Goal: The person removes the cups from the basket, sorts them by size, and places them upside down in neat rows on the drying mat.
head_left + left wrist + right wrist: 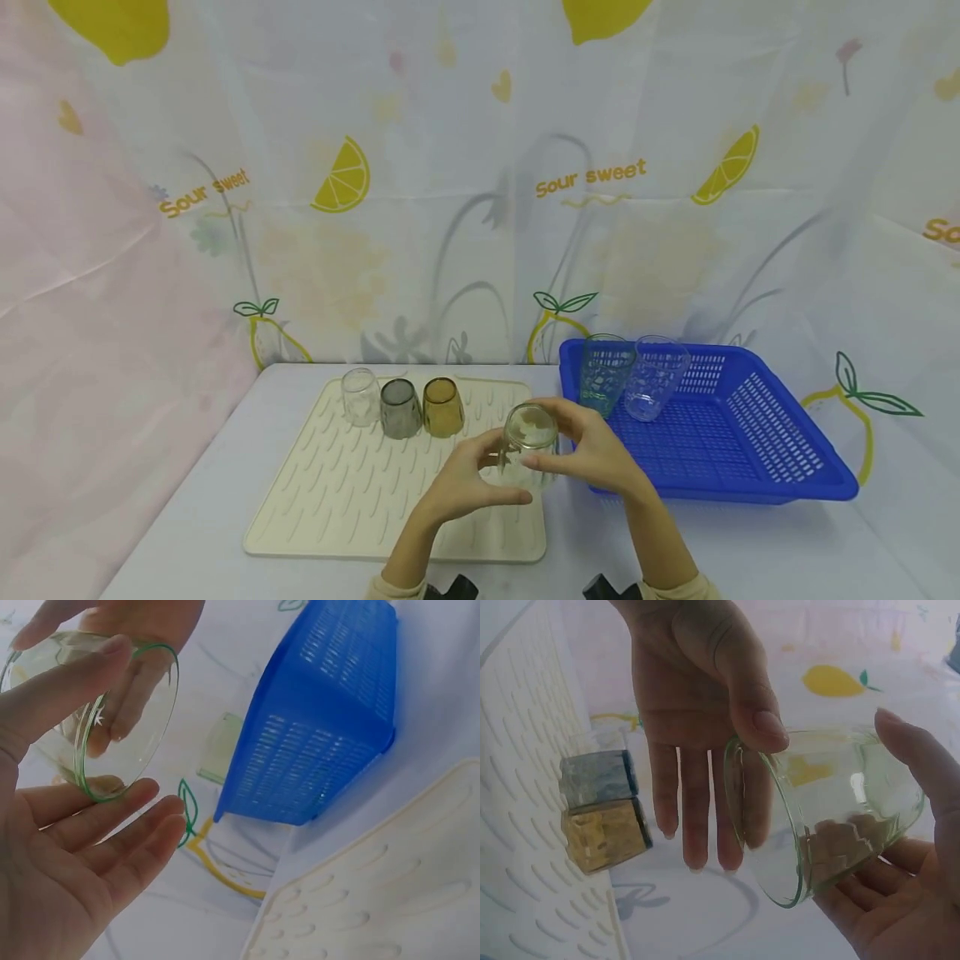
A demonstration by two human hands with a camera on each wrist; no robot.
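A clear, faintly green glass (pixel 531 427) is held tilted over the right edge of the cream mat, base up and mouth down. My right hand (pixel 596 446) grips it near the base, thumb on the near side and fingers on the far side. Around the mouth is my left hand (pixel 468 482), its fingers nearly straight. In the right wrist view the left thumb (pixel 761 720) overlaps the rim. On the drying mat (pixel 337 500) a clear glass (pixel 361 398), a grey glass (pixel 401 410) and an amber glass (pixel 443 408) stand upside down in a row.
A blue plastic basket (pixel 780 483) stands on the right of the white table (pixel 195 517). Inside its left end lean a greenish glass (pixel 600 379) and a clear glass (pixel 655 379). Behind the table hangs a lemon-print cloth (pixel 465 250).
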